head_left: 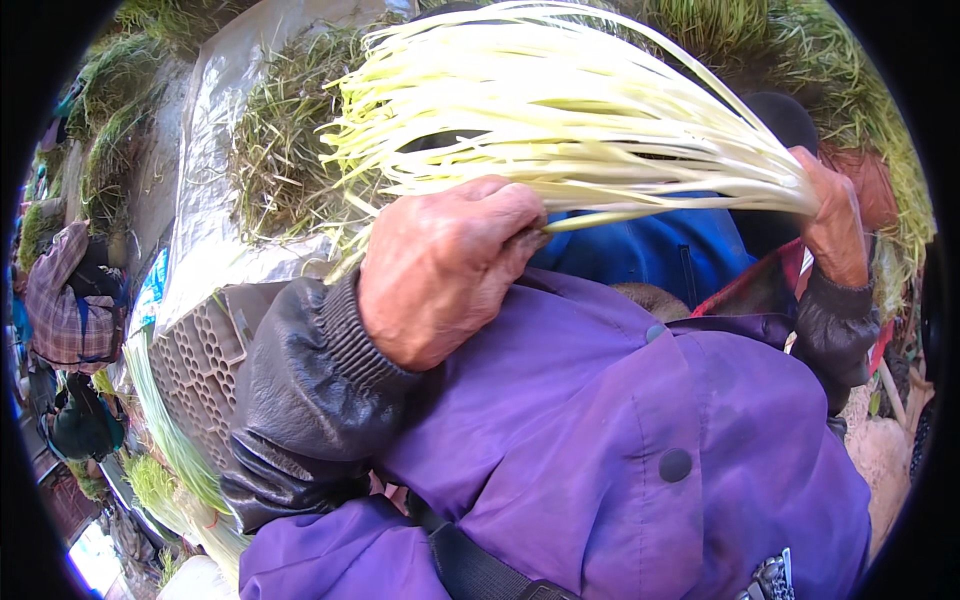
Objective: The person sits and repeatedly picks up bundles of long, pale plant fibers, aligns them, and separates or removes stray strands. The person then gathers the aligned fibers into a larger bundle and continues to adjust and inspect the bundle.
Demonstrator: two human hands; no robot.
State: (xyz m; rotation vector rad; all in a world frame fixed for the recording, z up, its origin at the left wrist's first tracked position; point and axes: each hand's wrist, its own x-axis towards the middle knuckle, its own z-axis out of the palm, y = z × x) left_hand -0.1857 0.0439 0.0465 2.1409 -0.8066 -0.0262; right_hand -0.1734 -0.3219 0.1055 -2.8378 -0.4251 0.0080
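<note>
A loose bunch of long leafy stalks [560,110], pale yellow with white lower ends, like yellow chives, stretches across the upper middle. My right hand [835,215] is wrapped round its gathered white ends at the right. The leaves fan out to the left. Against the lower edge of the bunch, my left hand [440,265] is closed with its back toward me. Its fingertips are turned away, and a few stalks run up to them; what they pinch cannot be made out. Both dark leather sleeves stand in front of my purple garment [640,420].
Hollow bricks [195,360] stand beside my left arm, next to long green-and-white stalks [170,430]. Behind lie a pale sheet [215,130] and a heap of dry green trimmings [285,150]. A person in a plaid top [75,300] is at far left.
</note>
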